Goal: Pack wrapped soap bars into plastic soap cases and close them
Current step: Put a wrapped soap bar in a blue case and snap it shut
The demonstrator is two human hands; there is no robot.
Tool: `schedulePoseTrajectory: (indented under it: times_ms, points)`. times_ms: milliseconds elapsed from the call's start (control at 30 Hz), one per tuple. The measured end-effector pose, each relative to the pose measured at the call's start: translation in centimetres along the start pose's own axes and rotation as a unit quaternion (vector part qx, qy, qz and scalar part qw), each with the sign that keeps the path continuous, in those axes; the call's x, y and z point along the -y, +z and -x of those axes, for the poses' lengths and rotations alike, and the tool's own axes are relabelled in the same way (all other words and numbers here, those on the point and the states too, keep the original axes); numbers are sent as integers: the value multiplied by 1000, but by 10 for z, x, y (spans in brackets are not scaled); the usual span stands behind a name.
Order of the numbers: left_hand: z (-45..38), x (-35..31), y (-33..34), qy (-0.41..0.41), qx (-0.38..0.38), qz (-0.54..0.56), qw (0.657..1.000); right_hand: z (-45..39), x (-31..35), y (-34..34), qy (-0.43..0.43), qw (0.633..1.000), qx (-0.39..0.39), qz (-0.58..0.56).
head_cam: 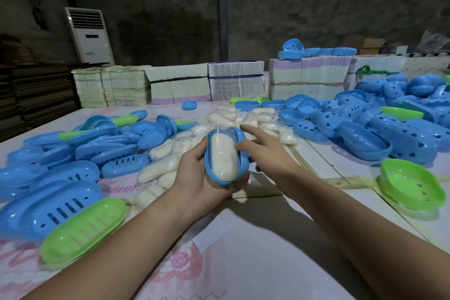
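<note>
My left hand (197, 178) cradles a blue soap case (242, 165) from below, thumb on its left rim. A white wrapped soap bar (222, 156) lies inside the case, uncovered. My right hand (263, 147) hovers just right of the case with fingers spread, fingertips near its right rim. A heap of wrapped soap bars (246, 117) lies on the table behind and to the left of the hands.
Blue slotted case halves (63, 202) and a green one (82, 229) crowd the left. Blue perforated halves (379, 124) pile at the right, with a green half (411, 185) nearer. Bundled paper stacks (233, 83) line the table's far edge.
</note>
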State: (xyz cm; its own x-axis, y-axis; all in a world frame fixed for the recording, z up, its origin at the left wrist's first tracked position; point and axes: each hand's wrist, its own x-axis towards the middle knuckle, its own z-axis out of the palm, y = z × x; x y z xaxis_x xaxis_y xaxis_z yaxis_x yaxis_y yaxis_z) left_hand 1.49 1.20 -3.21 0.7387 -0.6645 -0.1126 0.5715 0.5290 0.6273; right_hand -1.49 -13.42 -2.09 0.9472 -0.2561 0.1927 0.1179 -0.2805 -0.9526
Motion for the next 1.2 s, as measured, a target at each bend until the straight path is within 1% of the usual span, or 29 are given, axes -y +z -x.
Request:
schedulePoseTrajectory:
  times_ms: [67, 167, 267, 333, 400, 500, 567, 633, 700, 800, 900, 1033, 1100, 1200]
  points:
    - [2, -1, 0, -6, -4, 18, 1000, 1, -1, -2, 2, 998, 22, -53]
    - [4, -3, 0, 0, 6, 28, 1000, 2, -4, 1, 53, 985, 85, -140]
    - [4, -6, -2, 12, 29, 24, 999, 0, -4, -1, 72, 949, 115, -285]
    - [5, -7, -3, 13, 43, 25, 999, 1, -2, -2, 64, 930, 131, -338]
    - [6, -7, -3, 12, 47, 12, 999, 1, -2, -3, 38, 944, 120, -305]
    - [5, -9, -2, 27, 33, -14, 999, 0, 0, -8, -26, 976, 51, -212]
    - [4, -9, -2, 37, 9, -38, 999, 0, 3, -12, -61, 985, 0, -163]
    - [3, -8, -2, 37, -17, -64, 997, 2, 6, -15, -88, 990, -30, -107]
    - [2, -6, -1, 38, -44, -90, 994, 3, 6, -15, -104, 992, -26, -66]
    - [1, -3, -1, 37, -70, -111, 991, 6, 5, -10, -113, 993, 7, -27]
    - [0, -4, -1, 27, -61, -110, 992, 7, 5, -4, -114, 993, 19, -4]
    - [0, -4, 0, 24, -69, -106, 992, 8, 4, -3, -108, 994, 18, 11]
    - [-1, -4, -1, 32, -69, -114, 991, 8, 3, -1, -100, 994, 26, 20]
    - [-3, -4, -4, 46, -47, -134, 989, 8, -1, 3, -96, 994, 49, 27]
